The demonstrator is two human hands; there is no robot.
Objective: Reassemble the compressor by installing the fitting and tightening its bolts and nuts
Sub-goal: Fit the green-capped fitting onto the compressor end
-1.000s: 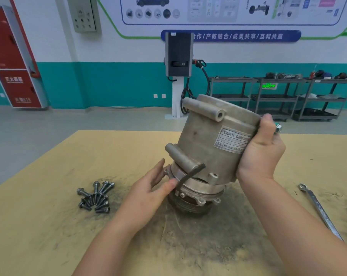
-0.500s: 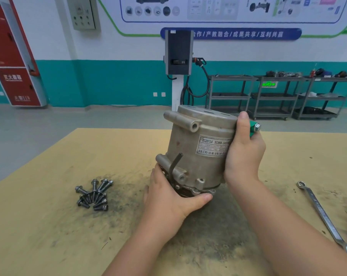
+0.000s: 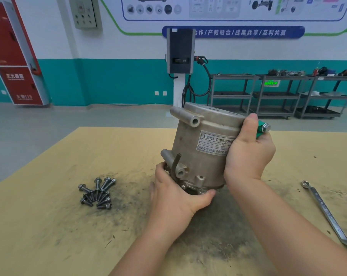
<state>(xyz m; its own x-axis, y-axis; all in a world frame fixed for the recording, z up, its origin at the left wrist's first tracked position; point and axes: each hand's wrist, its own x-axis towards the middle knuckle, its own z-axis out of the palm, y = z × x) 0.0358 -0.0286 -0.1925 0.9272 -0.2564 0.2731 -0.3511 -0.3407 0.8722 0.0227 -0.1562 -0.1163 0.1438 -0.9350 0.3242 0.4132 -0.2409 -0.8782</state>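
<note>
Left hand (image 3: 174, 194) fingers curl under the compressor's (image 3: 204, 148) lower pulley end, thumb across the front, propping it. Right hand (image 3: 248, 154) wraps the upper right side, thumb up, apparently steadying it while tilted. Compressor sits mid-surface, leaning. Green fitting with bolt (image 3: 263, 128) pokes out behind the right hand. Loose bolts (image 3: 98, 193) lie well left, wrench (image 3: 327, 216) right near the surface (image 3: 39, 226) edge. Open room in front.

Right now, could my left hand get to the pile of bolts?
Probably yes: the bolts lie in the open beside the left hand, but that hand grips the compressor base and must let go first.
</note>
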